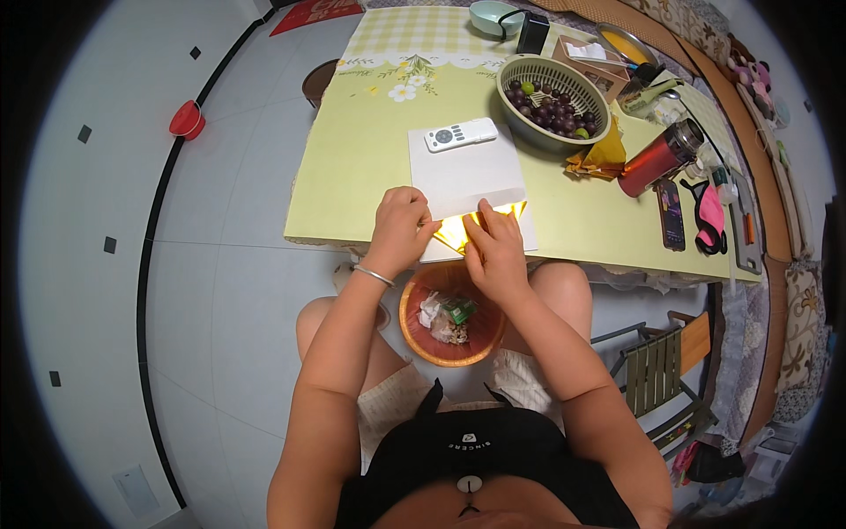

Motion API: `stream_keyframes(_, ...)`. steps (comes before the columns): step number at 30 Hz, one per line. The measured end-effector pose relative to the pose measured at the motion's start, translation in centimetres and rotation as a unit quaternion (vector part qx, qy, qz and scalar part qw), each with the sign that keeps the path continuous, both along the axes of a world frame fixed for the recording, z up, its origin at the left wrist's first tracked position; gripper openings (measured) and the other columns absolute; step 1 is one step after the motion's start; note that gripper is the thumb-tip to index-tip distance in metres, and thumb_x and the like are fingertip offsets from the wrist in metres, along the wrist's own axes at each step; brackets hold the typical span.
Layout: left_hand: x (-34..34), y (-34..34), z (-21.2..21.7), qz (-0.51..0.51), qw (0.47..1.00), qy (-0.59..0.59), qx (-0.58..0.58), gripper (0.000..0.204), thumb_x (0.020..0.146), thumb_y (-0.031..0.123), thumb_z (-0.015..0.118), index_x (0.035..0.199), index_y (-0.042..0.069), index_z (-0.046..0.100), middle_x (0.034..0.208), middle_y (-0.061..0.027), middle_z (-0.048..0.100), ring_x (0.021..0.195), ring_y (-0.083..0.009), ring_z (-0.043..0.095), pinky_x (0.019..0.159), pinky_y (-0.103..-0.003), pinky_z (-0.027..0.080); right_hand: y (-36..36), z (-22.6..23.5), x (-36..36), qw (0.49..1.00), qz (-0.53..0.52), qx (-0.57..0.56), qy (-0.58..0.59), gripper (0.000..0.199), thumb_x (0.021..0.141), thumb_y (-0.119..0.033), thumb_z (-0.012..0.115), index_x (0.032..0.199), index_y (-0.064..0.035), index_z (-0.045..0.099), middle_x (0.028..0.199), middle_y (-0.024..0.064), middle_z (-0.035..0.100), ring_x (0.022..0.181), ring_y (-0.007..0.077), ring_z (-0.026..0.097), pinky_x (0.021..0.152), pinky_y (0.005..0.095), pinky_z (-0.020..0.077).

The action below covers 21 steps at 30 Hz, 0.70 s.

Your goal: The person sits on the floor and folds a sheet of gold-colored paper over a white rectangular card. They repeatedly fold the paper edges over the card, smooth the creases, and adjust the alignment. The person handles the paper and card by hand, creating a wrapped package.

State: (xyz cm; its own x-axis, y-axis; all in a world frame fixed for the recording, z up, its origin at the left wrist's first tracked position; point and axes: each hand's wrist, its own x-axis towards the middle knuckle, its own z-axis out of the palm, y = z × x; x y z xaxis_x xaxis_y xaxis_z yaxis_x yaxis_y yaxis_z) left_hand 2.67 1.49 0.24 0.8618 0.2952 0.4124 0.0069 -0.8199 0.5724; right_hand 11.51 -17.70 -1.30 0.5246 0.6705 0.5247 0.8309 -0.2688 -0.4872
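Note:
A shiny gold foil sheet (pixel 454 234) lies at the table's near edge, over a white sheet of paper (pixel 467 181). Its left end is pinched between the thumb and bent fingers of my left hand (pixel 403 228), which wears a silver bangle. My right hand (pixel 498 251) grips the foil farther right, its index finger pressing on top and its thumb lower down. Part of the foil is hidden under my fingers. A white remote control (pixel 461 135) rests on the far part of the paper.
A colander of grapes (pixel 551 101), crumpled gold paper (pixel 599 157), a red thermos (pixel 659 159) and a phone (pixel 671 216) stand or lie on the right of the table (pixel 352 176). Between my knees is a waste bin (pixel 408 322); a folding chair (pixel 654 375) stands right.

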Motion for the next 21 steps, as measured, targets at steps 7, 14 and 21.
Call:
stream_keyframes(7,-0.1,-0.1,-0.3,0.012,1.000,0.013,0.017,0.019,0.074,0.012,0.079,0.076,0.003,0.062,0.102,-0.0132,0.062,0.103,-0.0335,0.055,0.088,-0.041,0.046,0.1,0.0,0.0,0.998,0.004,-0.045,-0.039,0.045,0.080,-0.008,0.066,0.125,-0.0057,0.066,0.142,0.0261,0.050,0.122,0.0405,0.052,0.109,0.0626,0.0357)
stream_keyframes(14,-0.6,-2.9,1.0,-0.020,0.972,-0.085,0.218,0.022,0.077,0.010,0.069,0.097,0.002,0.068,0.095,-0.0122,0.060,0.090,-0.0315,0.060,0.080,-0.043,0.048,0.3,0.1,-0.1,0.997,0.001,-0.062,-0.048,0.047,0.081,-0.007,0.065,0.128,-0.0096,0.066,0.146,0.0235,0.048,0.121,0.0405,0.052,0.109,0.0615,0.0359)
stream_keyframes(21,-1.4,-5.3,0.3,0.012,0.981,0.023,0.192,0.022,0.077,0.013,0.071,0.096,0.003,0.069,0.088,-0.0084,0.060,0.091,-0.0280,0.059,0.078,-0.042,0.046,-0.5,0.5,0.5,0.999,0.024,-0.049,-0.002,0.046,0.087,-0.005,0.062,0.133,-0.0099,0.062,0.147,0.0233,0.048,0.124,0.0426,0.052,0.109,0.0532,0.0399)
